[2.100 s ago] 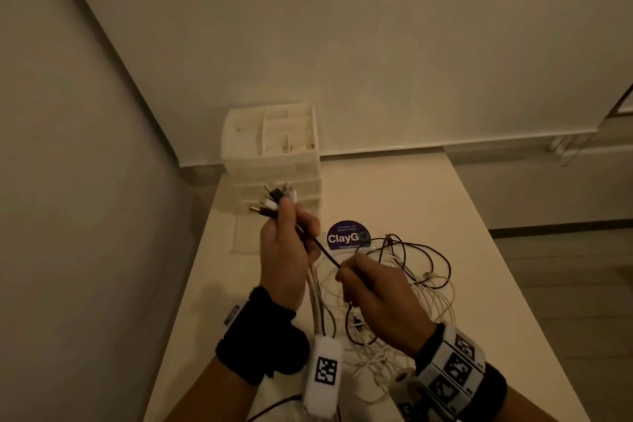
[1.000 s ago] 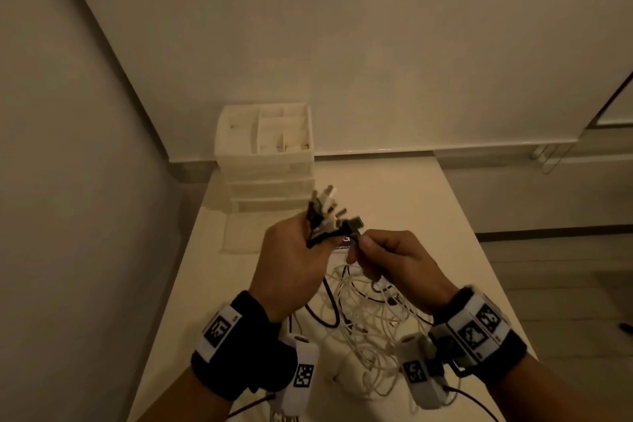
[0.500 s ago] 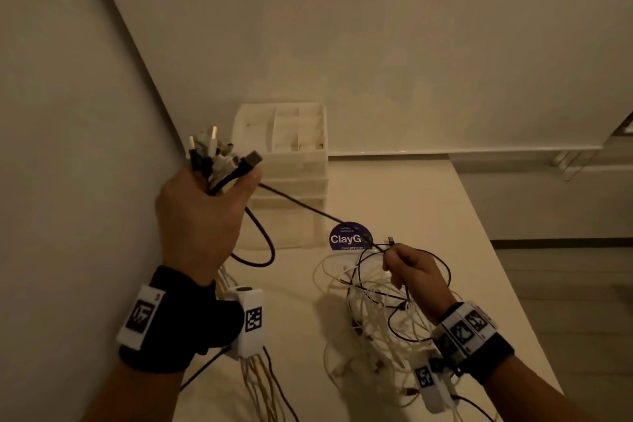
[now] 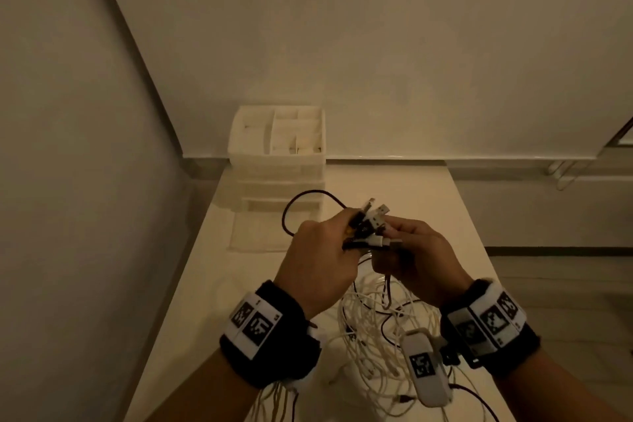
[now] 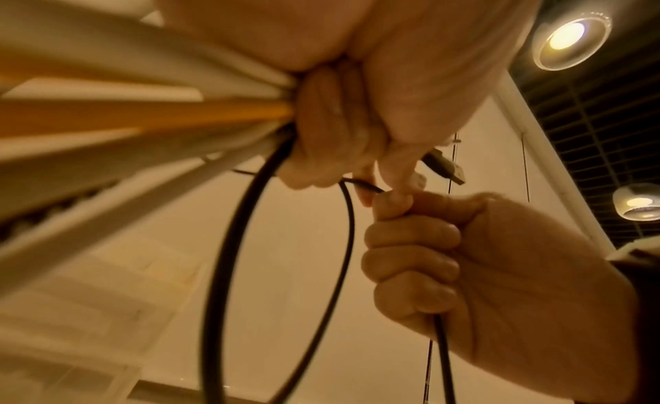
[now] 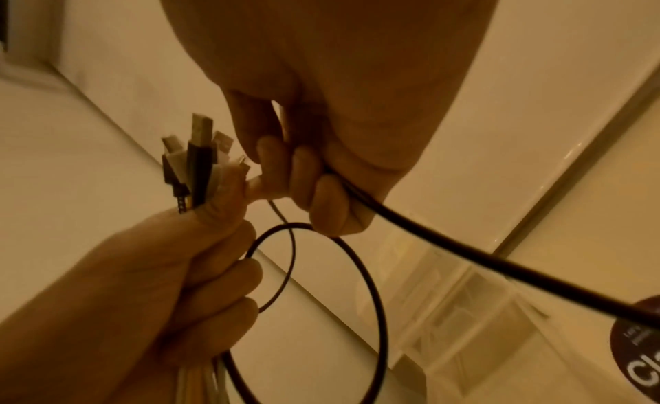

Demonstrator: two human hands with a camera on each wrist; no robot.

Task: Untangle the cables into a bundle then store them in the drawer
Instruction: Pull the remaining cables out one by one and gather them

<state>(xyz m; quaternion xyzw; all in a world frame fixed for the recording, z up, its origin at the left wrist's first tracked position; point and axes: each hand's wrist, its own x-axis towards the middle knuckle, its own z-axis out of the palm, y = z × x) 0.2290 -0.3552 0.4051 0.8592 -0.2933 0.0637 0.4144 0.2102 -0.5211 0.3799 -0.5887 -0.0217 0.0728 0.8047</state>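
Black cable point(image 4: 301, 207) loops; left hand point(image 4: 317, 262) grips plugs point(image 4: 371, 216) pointing up-away, right hand point(image 4: 419, 262) pinches it.

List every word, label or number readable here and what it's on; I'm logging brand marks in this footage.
"Cl": large white letters, cut off by the frame edge, on the round dark sticker in the right wrist view; the small print above them is too blurred to read.
Black-and-white square code markers on the black wristbands and the white wrist camera housing: patterns only, no readable text.
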